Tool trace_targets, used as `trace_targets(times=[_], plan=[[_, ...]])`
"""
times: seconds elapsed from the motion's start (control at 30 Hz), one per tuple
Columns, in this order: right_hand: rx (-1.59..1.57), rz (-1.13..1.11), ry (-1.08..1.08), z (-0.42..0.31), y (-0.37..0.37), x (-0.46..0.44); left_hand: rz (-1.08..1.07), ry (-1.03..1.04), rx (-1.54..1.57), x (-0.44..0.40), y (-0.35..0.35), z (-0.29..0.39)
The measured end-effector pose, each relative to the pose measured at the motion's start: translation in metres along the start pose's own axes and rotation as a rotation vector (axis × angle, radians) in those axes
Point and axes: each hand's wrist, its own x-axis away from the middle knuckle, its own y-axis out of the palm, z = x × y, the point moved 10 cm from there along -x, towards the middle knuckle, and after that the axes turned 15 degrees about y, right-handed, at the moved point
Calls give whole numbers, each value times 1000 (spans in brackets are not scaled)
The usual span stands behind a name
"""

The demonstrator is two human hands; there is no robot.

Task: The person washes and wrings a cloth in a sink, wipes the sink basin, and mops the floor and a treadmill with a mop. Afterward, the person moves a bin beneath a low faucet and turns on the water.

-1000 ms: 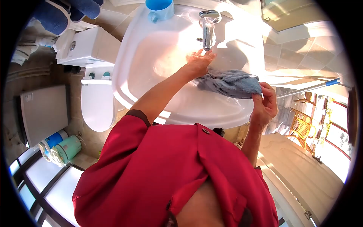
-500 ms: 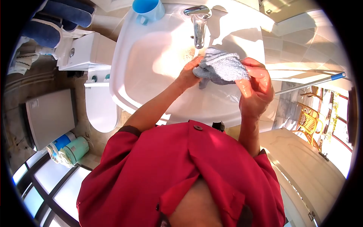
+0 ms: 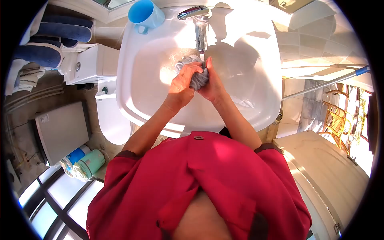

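A grey cloth (image 3: 199,80) is bunched up between my two hands, over the white sink (image 3: 138,90). My left hand (image 3: 182,85) is closed over it from the left, fingers curled across the top. From the right, my right hand (image 3: 214,83) presses the cloth with its palm and fingers. Directly above stands the chrome tap (image 3: 201,34), its lever swung to the left, and a stream of water runs from the spout onto the cloth and hands. Part of the cloth is hidden behind my fingers.
A light blue mug (image 3: 146,16) stands on the sink's back left corner. Left of the sink is a white toilet (image 3: 114,116), with a green bin (image 3: 91,163) lower down. A pole with a blue end (image 3: 340,80) slants at the right, near a wooden panel (image 3: 320,160).
Both hands have moved with the cloth to beneath the spout, the right one furthest leftward. The cloth, spread before, is now bunched. The lever has turned and water is running.
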Motion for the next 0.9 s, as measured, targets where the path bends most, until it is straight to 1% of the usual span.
trace_targets(times=[0.03,0.1,0.13,0.2,0.23,0.27,0.3,0.37,0.4,0.43,0.5,0.53,0.57,0.63,0.67,0.7,0.77,0.8,0.87,0.9], plan=[[-3,38,-20,3,-9,-4,-145,78,-36,6,7,10],[-6,114,-60,8,-20,-7,-178,-26,48,14,-12,12],[19,57,-125,2,-9,-3,-193,-83,93,18,-19,9],[2,26,-133,-1,5,4,196,-413,412,40,-45,-47],[0,12,-138,-2,12,8,400,-571,571,59,-46,-78],[-32,46,-142,-1,13,11,480,-732,792,76,-24,-104],[-93,0,-117,3,19,15,604,-849,1149,84,7,-120],[-221,-87,-66,14,31,24,587,-558,1427,38,33,-97],[-174,-76,-63,19,37,31,662,-579,1270,29,31,-92],[-196,-40,-55,24,39,35,571,-595,1702,15,55,-71],[-237,30,-37,31,38,41,578,-518,1731,-14,50,-55],[-186,-47,-16,31,32,38,562,-513,1570,-20,42,-59],[-69,33,21,29,19,35,424,-542,1543,-19,44,-71],[152,187,90,19,-1,27,273,-565,1249,-24,34,-98],[255,172,143,12,-1,22,196,-574,1103,-25,32,-107],[347,262,204,8,-1,19,119,-575,996,-27,30,-110],[690,250,179,-7,6,4,-26,-568,780,-34,28,-115],[915,329,111,-19,3,-3,-89,-616,555,-33,28,-129],[1367,480,-24,-32,-2,-17,-261,-462,31,-49,17,-119],[1489,542,27,-32,-9,-26,-341,-373,-230,-57,14,-113]])
